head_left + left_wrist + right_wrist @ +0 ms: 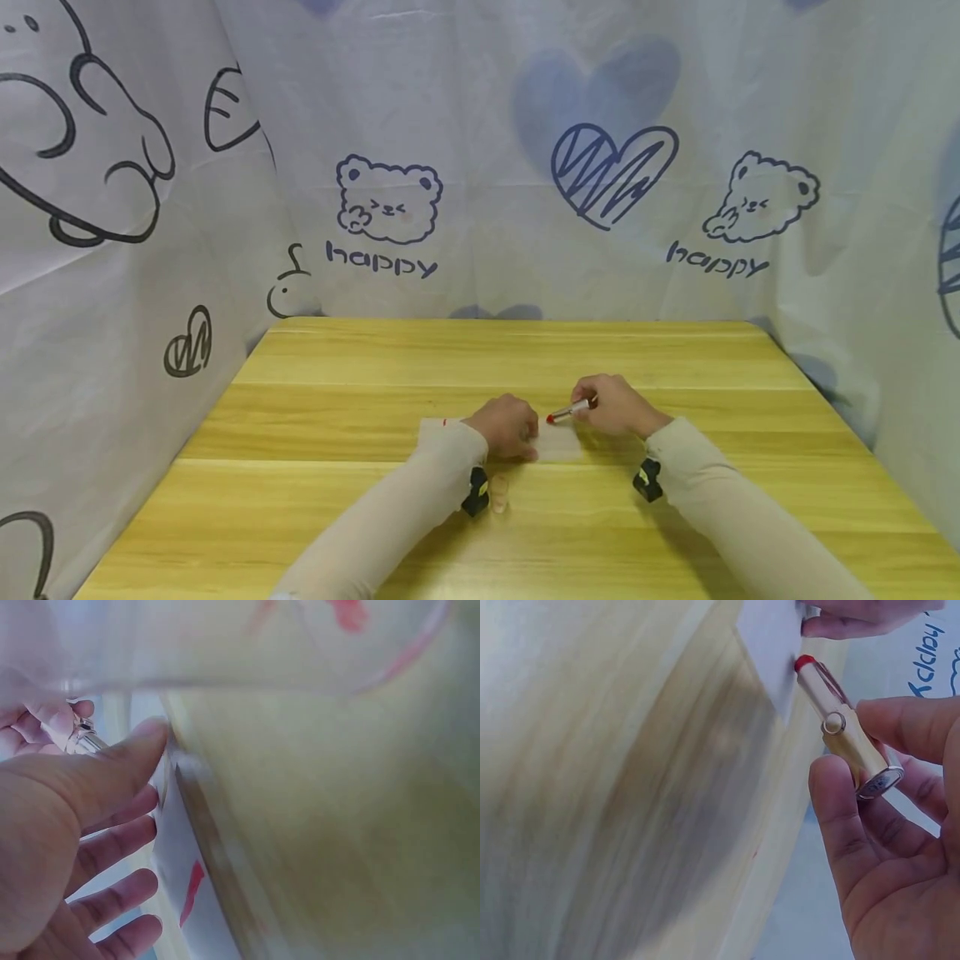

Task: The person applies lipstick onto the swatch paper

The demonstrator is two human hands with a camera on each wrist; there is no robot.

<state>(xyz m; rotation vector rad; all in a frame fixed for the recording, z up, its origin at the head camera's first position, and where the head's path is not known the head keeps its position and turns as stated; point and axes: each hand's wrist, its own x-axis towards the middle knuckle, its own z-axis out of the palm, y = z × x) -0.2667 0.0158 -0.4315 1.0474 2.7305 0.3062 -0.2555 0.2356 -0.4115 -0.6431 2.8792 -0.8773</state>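
My right hand [611, 404] pinches an uncapped lipstick [572, 411] between thumb and fingers, its red tip pointing left, close over the right part of a white paper strip [558, 446]. In the right wrist view the lipstick [855, 750] shows a gold-toned base and a small ring on its side. My left hand [506, 427] rests on the middle of the paper, covering part of it. From the left wrist, its thumb [127, 761] and loosely bent fingers lie along the paper's edge. A red mark [193, 892] shows on the paper's left part.
A small pale peach, rounded piece [499, 493] lies on the wooden table [337, 525] beside my left wrist. A blurred translucent form [225, 645] with red smears crosses the top of the left wrist view. White printed cloth [480, 208] surrounds the table.
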